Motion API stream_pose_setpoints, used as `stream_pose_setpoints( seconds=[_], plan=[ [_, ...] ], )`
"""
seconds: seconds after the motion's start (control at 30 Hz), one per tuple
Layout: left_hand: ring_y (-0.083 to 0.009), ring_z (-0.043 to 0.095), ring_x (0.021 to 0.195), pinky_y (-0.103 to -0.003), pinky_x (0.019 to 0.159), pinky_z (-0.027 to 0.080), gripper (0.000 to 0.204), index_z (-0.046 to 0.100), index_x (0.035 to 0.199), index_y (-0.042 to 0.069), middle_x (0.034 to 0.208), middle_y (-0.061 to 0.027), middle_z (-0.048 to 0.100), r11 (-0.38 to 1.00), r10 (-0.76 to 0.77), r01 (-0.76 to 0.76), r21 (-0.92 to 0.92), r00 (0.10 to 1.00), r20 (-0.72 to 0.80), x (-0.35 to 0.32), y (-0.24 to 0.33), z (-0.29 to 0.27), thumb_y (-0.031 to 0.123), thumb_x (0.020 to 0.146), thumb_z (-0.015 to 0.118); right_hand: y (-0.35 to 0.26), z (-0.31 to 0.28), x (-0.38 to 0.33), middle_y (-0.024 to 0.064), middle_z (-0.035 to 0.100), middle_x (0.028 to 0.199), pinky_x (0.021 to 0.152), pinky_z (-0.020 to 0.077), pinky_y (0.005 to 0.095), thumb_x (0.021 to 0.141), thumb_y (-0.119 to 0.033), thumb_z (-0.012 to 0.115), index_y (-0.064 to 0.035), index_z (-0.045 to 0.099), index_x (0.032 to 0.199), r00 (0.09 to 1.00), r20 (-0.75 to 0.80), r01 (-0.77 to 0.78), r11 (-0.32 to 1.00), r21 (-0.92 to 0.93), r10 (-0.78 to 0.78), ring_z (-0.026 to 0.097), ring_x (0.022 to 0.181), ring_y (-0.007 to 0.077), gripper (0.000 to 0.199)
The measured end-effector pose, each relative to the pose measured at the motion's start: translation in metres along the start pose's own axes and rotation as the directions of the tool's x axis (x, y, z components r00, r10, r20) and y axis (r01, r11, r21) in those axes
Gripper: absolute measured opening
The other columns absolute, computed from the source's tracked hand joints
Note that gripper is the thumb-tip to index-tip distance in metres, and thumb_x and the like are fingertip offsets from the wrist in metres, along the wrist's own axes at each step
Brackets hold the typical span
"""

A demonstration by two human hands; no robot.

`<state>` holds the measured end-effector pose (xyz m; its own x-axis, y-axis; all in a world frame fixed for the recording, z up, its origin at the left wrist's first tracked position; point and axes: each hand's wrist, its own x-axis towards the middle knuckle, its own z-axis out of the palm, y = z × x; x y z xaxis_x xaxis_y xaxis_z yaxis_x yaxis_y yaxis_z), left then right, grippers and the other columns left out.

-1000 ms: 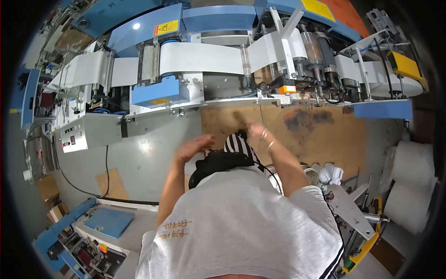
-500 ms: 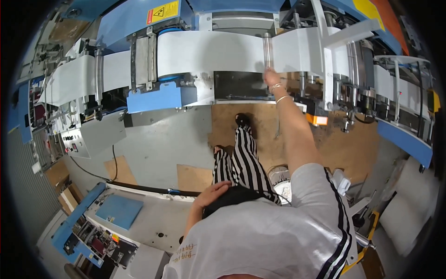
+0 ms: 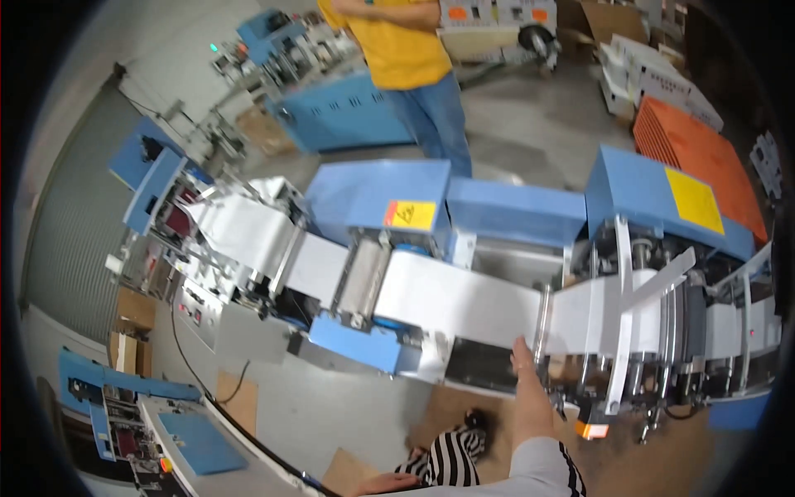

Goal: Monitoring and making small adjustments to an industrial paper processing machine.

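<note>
Going gently seemed best, so as not to crease the paper (image 3: 451,291) mid-frame by the right hand (image 3: 522,358), though I couldn't tell how open that or the left hand (image 3: 387,484), bottom middle, was, or if either held anything.

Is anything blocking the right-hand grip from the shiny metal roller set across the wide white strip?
Nothing visible does. The right-hand grip is just left of the roller, at the near edge of the white strip; whether it touches either is unclear. The flat white metal bar stands farther right, outside that gap.
</note>
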<state>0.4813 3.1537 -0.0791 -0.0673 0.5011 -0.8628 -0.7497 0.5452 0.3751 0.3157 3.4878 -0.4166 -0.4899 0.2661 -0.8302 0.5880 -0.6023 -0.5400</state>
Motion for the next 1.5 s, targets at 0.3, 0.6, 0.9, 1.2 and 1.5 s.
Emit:
stream_pose_setpoints(
  seconds=[0.3,0.6,0.9,1.2,1.5],
  plan=[
    [-0.0105,0.043,0.100,-0.019,0.086,0.032,0.035,0.047,0.109,0.001,0.106,-0.0057,0.050,0.968,0.155,-0.168,-0.188,0.985,-0.079,-0.028,0.001,0.002,0.024,0.083,0.044,-0.006,0.013,-0.018,-0.0012,0.037,0.121,0.090,0.0165,0.0348,0.079,-0.047,0.030,-0.0182,0.039,0.114,0.973,0.231,-0.015,0.999,0.037,0.006,0.027,0.115,0.0120,0.046],
    [-0.0155,0.045,0.099,-0.022,0.085,0.033,0.034,0.050,0.105,0.003,0.103,-0.0097,0.052,0.618,0.757,-0.606,0.500,0.630,-0.172,-0.059,0.013,0.032,0.027,0.082,0.043,0.046,-0.009,-0.014,-0.0007,0.041,0.054,0.038,0.0314,0.0312,0.077,-0.045,0.043,-0.0154,0.051,0.078,0.956,0.158,0.291,0.867,-0.403,-0.247,0.039,0.046,0.0132,0.031],
    [-0.0108,0.049,0.084,-0.023,0.075,0.037,0.035,0.053,0.100,0.005,0.088,-0.0044,0.056,0.974,-0.019,0.063,0.216,0.980,-0.197,0.036,-0.057,-0.015,0.034,0.081,0.044,-0.020,-0.020,-0.008,0.0284,0.046,0.102,0.085,0.0343,0.0385,0.068,-0.013,0.037,0.0042,0.041,0.107,0.910,-0.151,0.171,0.680,-0.713,-0.386,0.041,0.100,0.0395,0.043],
    [-0.0085,0.047,0.080,-0.022,0.071,0.037,0.034,0.053,0.098,0.003,0.085,-0.0021,0.054,0.988,-0.082,0.107,0.107,0.971,-0.223,0.031,-0.078,-0.003,0.032,0.082,0.044,0.010,-0.057,0.014,0.0290,0.046,0.102,0.085,0.0368,0.0371,0.065,-0.011,0.042,0.0098,0.045,0.099,0.900,-0.281,0.076,0.753,-0.654,-0.335,0.043,0.098,0.0392,0.040],
    [-0.0129,0.050,0.083,-0.023,0.075,0.037,0.038,0.053,0.100,0.005,0.085,-0.0059,0.057,0.928,0.001,0.067,0.368,0.983,-0.182,0.024,-0.058,-0.009,0.036,0.082,0.042,0.094,-0.095,0.056,0.0154,0.049,0.055,0.051,0.0416,0.0362,0.064,-0.015,0.051,-0.0015,0.051,0.075,0.838,0.540,0.110,0.994,-0.026,-0.079,0.050,0.054,0.0291,0.018]
  ],
)
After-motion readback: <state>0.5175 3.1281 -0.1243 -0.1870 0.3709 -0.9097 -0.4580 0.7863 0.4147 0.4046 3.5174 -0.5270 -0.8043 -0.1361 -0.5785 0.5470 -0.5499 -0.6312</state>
